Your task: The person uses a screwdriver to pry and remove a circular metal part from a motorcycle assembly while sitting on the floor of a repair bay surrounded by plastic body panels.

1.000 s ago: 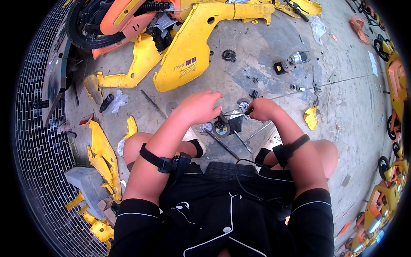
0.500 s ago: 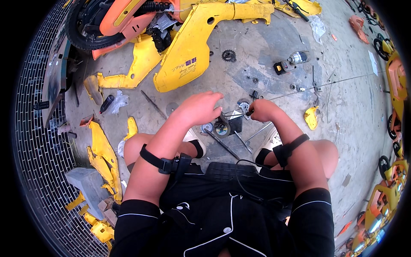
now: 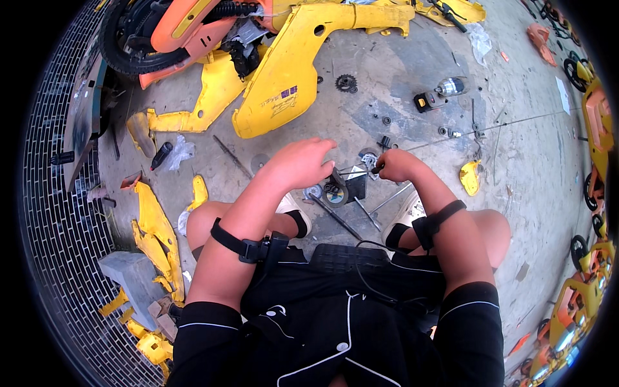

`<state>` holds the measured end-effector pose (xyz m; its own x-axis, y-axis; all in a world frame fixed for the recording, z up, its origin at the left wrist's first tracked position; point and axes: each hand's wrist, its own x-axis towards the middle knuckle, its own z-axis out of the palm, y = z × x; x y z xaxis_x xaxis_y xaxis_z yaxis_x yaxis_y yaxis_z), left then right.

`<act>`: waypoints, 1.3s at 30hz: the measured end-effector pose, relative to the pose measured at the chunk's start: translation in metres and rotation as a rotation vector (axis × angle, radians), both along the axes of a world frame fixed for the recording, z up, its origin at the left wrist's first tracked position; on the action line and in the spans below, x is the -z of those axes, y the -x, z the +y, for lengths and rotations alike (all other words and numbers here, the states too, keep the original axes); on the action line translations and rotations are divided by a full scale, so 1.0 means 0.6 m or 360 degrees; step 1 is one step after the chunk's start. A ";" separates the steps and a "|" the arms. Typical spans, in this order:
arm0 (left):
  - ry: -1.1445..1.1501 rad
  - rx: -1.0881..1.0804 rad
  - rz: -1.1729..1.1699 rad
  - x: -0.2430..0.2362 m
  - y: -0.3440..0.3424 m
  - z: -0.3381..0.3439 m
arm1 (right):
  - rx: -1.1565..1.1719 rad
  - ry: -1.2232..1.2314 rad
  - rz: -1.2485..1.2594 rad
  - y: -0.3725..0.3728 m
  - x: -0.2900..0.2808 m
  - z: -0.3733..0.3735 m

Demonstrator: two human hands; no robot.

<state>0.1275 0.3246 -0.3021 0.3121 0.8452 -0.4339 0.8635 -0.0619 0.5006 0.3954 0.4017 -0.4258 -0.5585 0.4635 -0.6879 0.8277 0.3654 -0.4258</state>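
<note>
My right hand (image 3: pixel 393 164) is closed on a dark-handled screwdriver (image 3: pixel 378 169); its thin shaft points left toward my left hand (image 3: pixel 309 158). My left hand is bent over a dark curved part (image 3: pixel 338 187), fingers curled; what exactly it grips is hidden. Just beyond lie a small silver mechanism (image 3: pixel 369 161) and a black cylindrical piece (image 3: pixel 385 143). A dark flat square piece (image 3: pixel 356 190), a long dark rod (image 3: pixel 332 216) and a metal rod (image 3: pixel 367 213) lie between my feet.
Yellow body panels (image 3: pixel 277 84) and an orange-yellow two-wheeler (image 3: pixel 180 32) are ahead. A cordless driver (image 3: pixel 438 93), a sprocket (image 3: pixel 346 82) and a yellow piece (image 3: pixel 469 177) lie on the concrete. A grey block (image 3: pixel 126 277) is at left; more vehicles (image 3: pixel 593 277) line the right.
Since a second ago, the thin shaft has come to show between my hands. My right hand has shifted very slightly to the right; my left hand stays in place.
</note>
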 end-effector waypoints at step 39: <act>0.0061 -0.0063 -0.0031 0.001 0.000 0.006 | 0.0503 -0.0054 -0.0276 -0.009 0.320 -0.137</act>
<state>0.1276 0.3284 -0.3027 0.2877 0.8398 -0.4604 0.8548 -0.0084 0.5189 0.4010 0.3192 -0.6178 -0.2600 0.6189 -0.7412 0.9610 0.0911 -0.2610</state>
